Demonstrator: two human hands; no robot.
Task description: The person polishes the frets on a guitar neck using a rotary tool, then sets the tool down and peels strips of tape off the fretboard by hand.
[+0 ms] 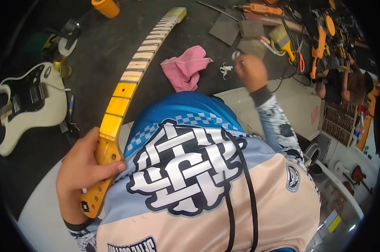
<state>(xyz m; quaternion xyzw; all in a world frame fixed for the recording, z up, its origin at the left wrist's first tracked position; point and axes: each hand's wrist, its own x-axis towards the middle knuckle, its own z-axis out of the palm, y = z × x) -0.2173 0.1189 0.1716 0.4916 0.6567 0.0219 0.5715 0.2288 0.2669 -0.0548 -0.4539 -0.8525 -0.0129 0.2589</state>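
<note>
A yellow guitar neck (116,105) slants across the dark table, its fretboard up and part of the frets covered with pale tape strips. My left hand (83,168) is wrapped round its headstock, thumb on the face near the peg holes. Over the table's right part is my right hand (251,71), its fingers curled together at a small whitish ring-like piece (236,55). Crumpled white scraps (225,70) lie just left of that hand. A pink cloth (186,68) rests between the neck and the scraps.
A white guitar body (34,103) lies at the left, near a screwdriver (72,108). An orange container (106,7) stands at the top. Flat plates, a brush (284,44), red scissors (301,61) and orange tools are at the upper right. Another person (345,86) is at the far right.
</note>
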